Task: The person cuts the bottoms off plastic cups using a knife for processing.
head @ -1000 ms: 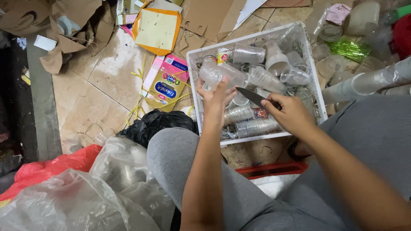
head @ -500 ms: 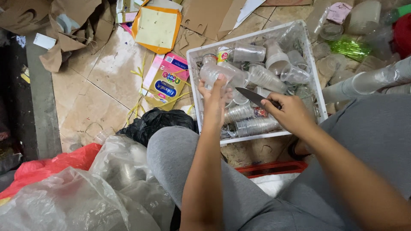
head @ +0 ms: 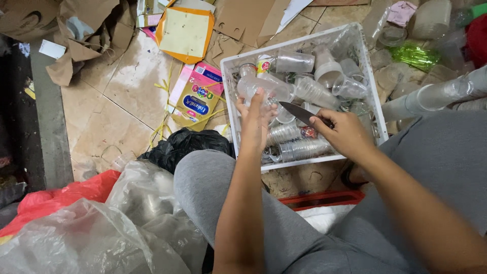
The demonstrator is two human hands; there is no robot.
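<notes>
My left hand (head: 255, 117) grips a clear plastic cup (head: 264, 90), held on its side over a white plastic crate (head: 368, 86). My right hand (head: 344, 133) holds a knife (head: 299, 113) by the handle, its dark blade pointing left toward the cup. The blade tip lies just below and to the right of the cup. The crate holds several clear plastic cups and small containers. My grey-trousered knees fill the lower part of the view.
A black bag (head: 183, 145), clear plastic bags (head: 127, 223) and a red bag (head: 56, 195) lie at lower left. Torn cardboard (head: 76, 35), an orange envelope (head: 183, 31) and a colourful carton (head: 195, 99) litter the tiled floor. A red tray edge (head: 324, 198) sits under the crate. Stacked cups (head: 436, 94) lie at right.
The knife blade has drawn slightly lower and nearer my right hand's side of the cup. My left hand keeps the cup in nearly the same spot.
</notes>
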